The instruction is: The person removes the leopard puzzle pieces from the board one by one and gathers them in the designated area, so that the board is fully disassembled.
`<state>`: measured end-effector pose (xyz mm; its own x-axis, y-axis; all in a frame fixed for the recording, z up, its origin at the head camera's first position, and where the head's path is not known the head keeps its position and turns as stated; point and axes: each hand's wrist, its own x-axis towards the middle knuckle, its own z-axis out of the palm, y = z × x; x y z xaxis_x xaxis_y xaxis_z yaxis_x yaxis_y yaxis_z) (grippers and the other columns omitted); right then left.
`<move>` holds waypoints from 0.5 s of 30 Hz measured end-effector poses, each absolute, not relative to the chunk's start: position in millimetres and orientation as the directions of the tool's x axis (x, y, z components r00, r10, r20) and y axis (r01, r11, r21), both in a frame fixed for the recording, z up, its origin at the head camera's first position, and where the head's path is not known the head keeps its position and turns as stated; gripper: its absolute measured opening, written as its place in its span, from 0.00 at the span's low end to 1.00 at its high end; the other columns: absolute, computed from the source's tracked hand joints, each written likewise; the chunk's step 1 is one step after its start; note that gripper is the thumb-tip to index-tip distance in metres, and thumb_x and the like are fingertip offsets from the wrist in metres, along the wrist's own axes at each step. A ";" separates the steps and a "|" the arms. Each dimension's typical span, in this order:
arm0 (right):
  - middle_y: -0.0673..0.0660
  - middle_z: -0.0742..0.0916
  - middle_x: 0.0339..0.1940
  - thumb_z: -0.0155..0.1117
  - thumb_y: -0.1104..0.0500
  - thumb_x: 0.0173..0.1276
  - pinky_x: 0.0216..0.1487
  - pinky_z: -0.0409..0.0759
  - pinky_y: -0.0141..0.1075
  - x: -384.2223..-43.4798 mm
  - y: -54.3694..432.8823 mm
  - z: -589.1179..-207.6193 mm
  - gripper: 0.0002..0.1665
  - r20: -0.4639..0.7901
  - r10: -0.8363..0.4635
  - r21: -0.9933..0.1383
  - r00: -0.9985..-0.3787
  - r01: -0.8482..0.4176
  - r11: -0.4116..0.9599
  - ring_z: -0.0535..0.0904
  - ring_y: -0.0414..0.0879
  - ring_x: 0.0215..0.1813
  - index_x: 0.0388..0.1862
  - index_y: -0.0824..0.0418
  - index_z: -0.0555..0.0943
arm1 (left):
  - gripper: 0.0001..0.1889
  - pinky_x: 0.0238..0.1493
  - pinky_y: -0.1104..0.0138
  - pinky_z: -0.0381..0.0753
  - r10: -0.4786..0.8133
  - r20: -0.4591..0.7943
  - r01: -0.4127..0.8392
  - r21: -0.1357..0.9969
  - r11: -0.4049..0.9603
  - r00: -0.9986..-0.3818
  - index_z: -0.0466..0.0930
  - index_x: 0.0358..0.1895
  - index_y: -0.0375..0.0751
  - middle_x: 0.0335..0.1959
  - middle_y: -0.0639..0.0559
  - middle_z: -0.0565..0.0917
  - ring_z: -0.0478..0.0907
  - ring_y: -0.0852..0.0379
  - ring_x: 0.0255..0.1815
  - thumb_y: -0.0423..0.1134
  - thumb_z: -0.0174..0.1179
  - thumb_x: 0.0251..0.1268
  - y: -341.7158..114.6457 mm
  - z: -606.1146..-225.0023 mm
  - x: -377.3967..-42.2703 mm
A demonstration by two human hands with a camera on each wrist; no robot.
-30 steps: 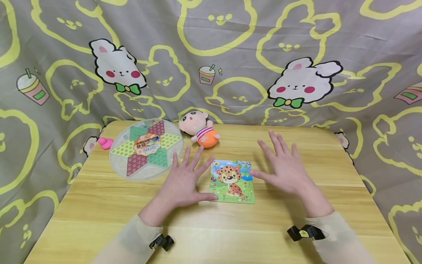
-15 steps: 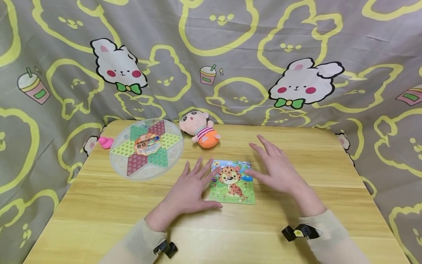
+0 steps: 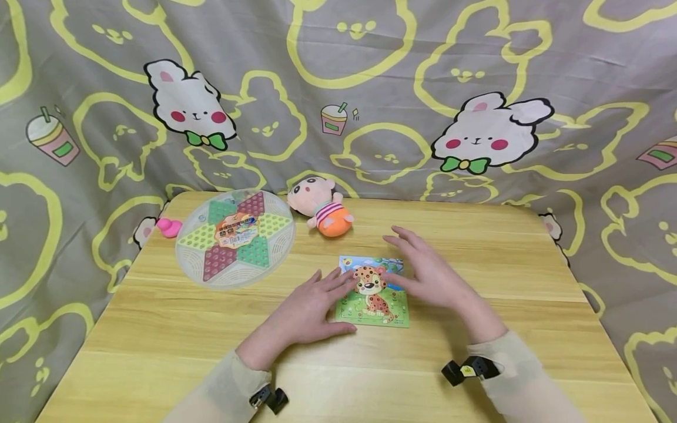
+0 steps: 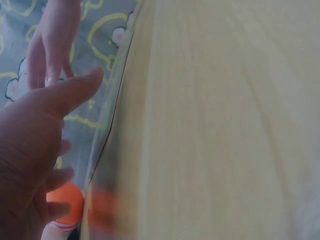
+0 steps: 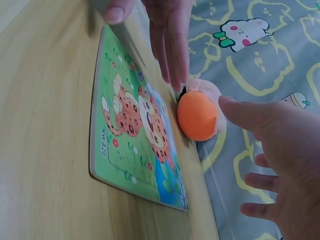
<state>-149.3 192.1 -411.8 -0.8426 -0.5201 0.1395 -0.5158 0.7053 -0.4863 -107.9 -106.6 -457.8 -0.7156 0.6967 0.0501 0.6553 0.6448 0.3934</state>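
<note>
A square jigsaw puzzle (image 3: 378, 305) with a cartoon leopard on grass lies flat on the wooden table; the right wrist view shows the puzzle (image 5: 131, 150) as a thin board. My left hand (image 3: 312, 308) is over its left side, fingers extended and thumb apart, overlapping the picture's edge. On the other side my right hand (image 3: 431, 273) hovers with fingers loosely extended, its thumb overlapping the upper right of the puzzle. Neither hand holds anything. The left wrist view catches the left hand (image 4: 30, 145) with the right hand (image 4: 52, 40) beyond it.
Behind the puzzle a plush doll (image 3: 325, 208) in orange shorts lies on the table (image 3: 370, 382). To its left sits a round Chinese checkers board (image 3: 190, 270), with a pink toy duck (image 3: 169, 228) at the table's left edge. A patterned curtain (image 3: 381, 76) hangs behind.
Both hands have moved inward over the puzzle, the right one leftward and the left one slightly right and down. Their spread fingers have drawn closer together. The puzzle has stayed put.
</note>
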 end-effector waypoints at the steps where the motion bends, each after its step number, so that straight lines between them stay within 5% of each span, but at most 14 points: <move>1: 0.60 0.61 0.86 0.72 0.41 0.73 0.77 0.64 0.64 -149.9 191.1 -412.2 0.47 0.139 -0.526 -0.496 -0.839 -0.519 0.696 0.60 0.62 0.83 0.83 0.57 0.66 | 0.49 0.80 0.40 0.53 0.705 0.059 0.662 0.406 0.630 -0.706 0.62 0.84 0.46 0.85 0.46 0.59 0.55 0.44 0.84 0.68 0.65 0.68 -106.6 -458.3 -108.5; 15: 0.62 0.68 0.82 0.74 0.50 0.73 0.79 0.63 0.57 -162.0 176.5 -430.6 0.43 0.091 -0.597 -0.632 -0.797 -0.510 0.584 0.64 0.58 0.81 0.81 0.59 0.68 | 0.39 0.81 0.54 0.58 0.769 0.041 0.676 0.508 0.534 -0.638 0.67 0.81 0.42 0.81 0.50 0.67 0.60 0.51 0.82 0.55 0.67 0.74 -102.6 -461.0 -113.3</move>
